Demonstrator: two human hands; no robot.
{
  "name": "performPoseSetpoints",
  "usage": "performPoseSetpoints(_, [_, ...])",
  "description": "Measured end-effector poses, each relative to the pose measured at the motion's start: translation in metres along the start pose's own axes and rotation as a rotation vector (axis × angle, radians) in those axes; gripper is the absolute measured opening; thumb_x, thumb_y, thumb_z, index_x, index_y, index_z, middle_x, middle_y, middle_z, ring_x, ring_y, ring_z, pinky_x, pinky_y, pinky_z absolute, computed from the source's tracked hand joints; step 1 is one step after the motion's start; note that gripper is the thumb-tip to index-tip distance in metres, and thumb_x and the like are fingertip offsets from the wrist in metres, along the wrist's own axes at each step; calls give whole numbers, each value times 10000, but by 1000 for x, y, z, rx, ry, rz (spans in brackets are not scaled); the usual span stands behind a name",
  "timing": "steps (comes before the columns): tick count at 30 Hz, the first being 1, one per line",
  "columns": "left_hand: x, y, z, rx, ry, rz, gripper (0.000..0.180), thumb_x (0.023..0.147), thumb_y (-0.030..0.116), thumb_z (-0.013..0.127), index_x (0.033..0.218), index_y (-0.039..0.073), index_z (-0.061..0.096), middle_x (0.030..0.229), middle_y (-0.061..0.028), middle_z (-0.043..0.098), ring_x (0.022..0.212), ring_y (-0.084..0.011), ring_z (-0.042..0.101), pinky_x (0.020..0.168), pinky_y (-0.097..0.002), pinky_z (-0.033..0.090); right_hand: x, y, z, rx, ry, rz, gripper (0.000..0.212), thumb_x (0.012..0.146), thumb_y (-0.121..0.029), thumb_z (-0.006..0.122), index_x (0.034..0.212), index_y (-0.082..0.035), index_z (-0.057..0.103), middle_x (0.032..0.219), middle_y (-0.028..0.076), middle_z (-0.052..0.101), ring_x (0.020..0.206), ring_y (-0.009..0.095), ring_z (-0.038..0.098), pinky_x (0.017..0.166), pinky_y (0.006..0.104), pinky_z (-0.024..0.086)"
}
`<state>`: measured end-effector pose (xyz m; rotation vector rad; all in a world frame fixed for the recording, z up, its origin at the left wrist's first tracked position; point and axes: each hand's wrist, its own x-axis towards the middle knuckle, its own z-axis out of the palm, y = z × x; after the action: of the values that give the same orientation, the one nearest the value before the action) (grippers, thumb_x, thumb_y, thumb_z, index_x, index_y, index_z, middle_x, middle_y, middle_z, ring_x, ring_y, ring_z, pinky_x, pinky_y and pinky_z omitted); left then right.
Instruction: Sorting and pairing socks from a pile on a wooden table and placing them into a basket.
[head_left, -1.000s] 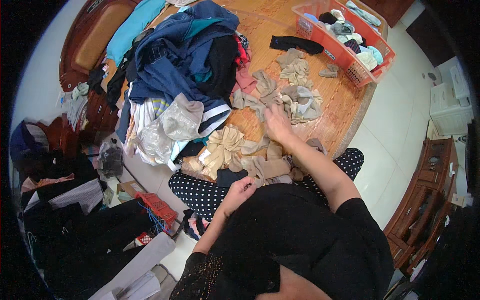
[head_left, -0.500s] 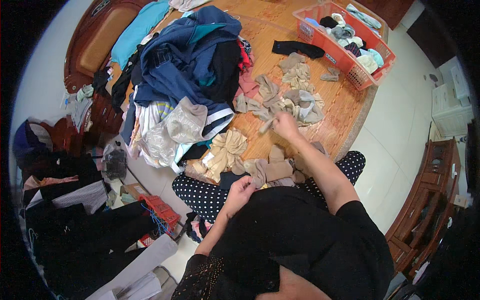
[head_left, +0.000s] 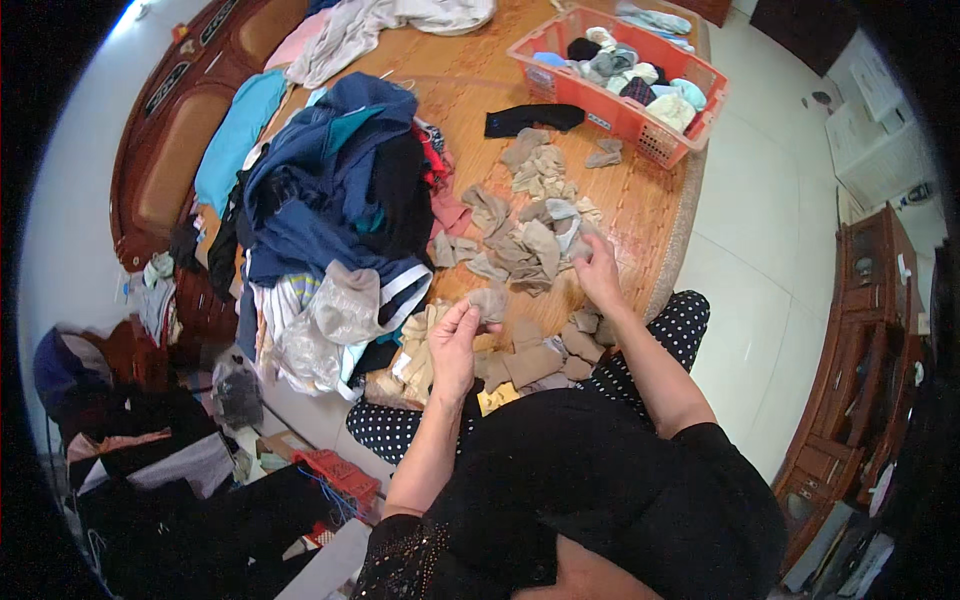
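My left hand is raised over my lap, its fingers closed on a small grey-beige sock. At the right edge of a loose pile of thin beige and brown socks, my right hand has its fingers drawn together on a sock, partly hidden by the fingers. Beside them in the pile lies a light grey sock. Folded brown socks rest close to my lap. Farther off are a cream bunch of socks and a long black sock.
An orange plastic basket of rolled socks stands at the far right of the wood-patterned mat. A tall heap of clothes with a dark blue garment rises at the left. A red crate sits lower left.
My left hand has lifted off my lap with the grey-beige sock. My right hand has shifted from the pile's near left side to its right edge. The whole view has also shifted.
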<state>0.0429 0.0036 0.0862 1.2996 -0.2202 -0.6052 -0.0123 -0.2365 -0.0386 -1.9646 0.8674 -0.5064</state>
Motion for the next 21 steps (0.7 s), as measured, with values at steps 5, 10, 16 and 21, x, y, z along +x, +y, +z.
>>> performPoseSetpoints(5, [-1,-16,2,37,42,-150,203,914,79,454,1022,-28,589,830,-48,612,668,-124,614,651,-241,501,5,12,-12,-4,-9,140,427,735,-94,578,1143,7,505,1144,229,452,965,304,533,839,345,451])
performPoseSetpoints(10, [-5,-46,-14,81,-5,-223,255,908,47,409,1109,-23,550,911,-78,625,672,-136,621,618,-247,509,21,25,-10,-67,70,39,409,731,-91,569,1126,6,524,1133,228,471,974,328,528,869,364,434])
performPoseSetpoints(16, [-12,-50,-16,123,11,-292,279,904,66,410,1136,7,553,953,-73,640,703,-137,626,683,-254,505,49,26,2,-185,-72,-225,351,717,-109,568,1056,-21,588,1162,202,494,1041,350,489,932,377,391])
performPoseSetpoints(21, [-6,-56,-20,137,-27,-296,247,917,79,413,1113,13,546,901,-47,622,676,-115,608,658,-245,496,63,14,12,-329,-138,-244,369,695,-106,591,1058,-41,599,1233,152,477,1096,316,454,949,394,378])
